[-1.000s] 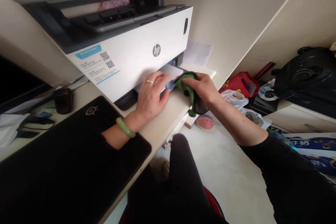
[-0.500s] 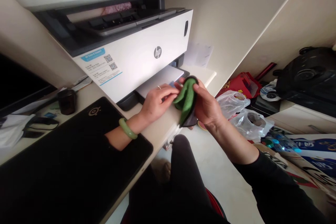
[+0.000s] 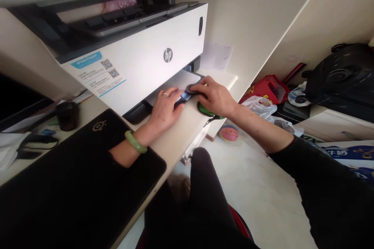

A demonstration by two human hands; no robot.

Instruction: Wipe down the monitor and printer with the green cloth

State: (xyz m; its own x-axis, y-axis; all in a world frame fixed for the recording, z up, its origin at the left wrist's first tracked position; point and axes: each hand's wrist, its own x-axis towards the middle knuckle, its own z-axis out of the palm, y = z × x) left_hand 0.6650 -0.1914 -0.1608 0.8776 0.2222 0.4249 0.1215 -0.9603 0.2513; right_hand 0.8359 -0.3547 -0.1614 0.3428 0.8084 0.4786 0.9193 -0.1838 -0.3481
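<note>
A white HP printer [image 3: 146, 58] stands on the desk with its paper tray [image 3: 179, 82] sticking out below the front panel. My left hand [image 3: 166, 107], with a ring and a green bangle, lies with its fingers stretched over the tray's front edge, beside a bluish tab [image 3: 184, 95]. Closed on a green cloth [image 3: 206, 109] with a dark border is my right hand [image 3: 214, 95]. Its fingertips press a dark fold of the cloth against the tray's front edge. The rest of the cloth hangs under the palm, partly hidden by it.
A black desk mat [image 3: 73, 179] covers the desk at left, with a dark cup [image 3: 67, 116] behind it. A small ball [image 3: 229, 133] lies on the floor. At right are a red bag [image 3: 270, 88], plastic bags [image 3: 260, 105], a black bag [image 3: 339, 79] and boxes.
My right hand has moved the cloth from in front of the tray onto its front edge, turning palm down. My left hand has left the cloth and flattened onto the tray edge.
</note>
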